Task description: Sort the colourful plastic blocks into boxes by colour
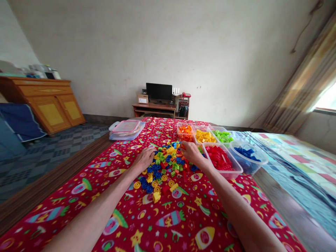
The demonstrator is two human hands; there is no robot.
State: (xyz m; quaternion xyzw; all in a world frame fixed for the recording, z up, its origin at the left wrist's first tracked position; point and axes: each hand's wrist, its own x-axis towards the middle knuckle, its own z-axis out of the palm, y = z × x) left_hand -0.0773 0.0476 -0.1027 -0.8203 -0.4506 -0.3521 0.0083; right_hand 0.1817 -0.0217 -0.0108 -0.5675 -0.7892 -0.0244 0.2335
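- At the middle of the table (168,238), a heap of mixed bricks (168,161) is spread over the red patterned cloth, between both hands.
- The step in hand is judged to be the picking-over of this heap; no piece is seen being carried. For the next move, a small, careful pinch on a single piece seems to be called for, as the pieces are crowded together.
- The heap's left side is met by the left hand (144,158), its fingers bent and kept close together; whether anything is gripped cannot be told.
- The heap's right side is covered by the right hand (193,153), its fingers curled downward; the fingertips are partly hidden, so a hold cannot be confirmed.
- Toward the table's right edge, five containers are counted: four clear boxes (236,171) and one round tub (250,168).
- One colour is held in each: orange bricks (187,129), yellow bricks (205,137), green bricks (222,135), red bricks (219,158), and, in the tub, blue bricks (246,153).
- Near the far-left corner, one stack of lids (127,126) is set; its lids cannot be counted.
- On the heap's near side, at least five yellow rings (137,184) are seen; the heap itself is too jumbled for counting.
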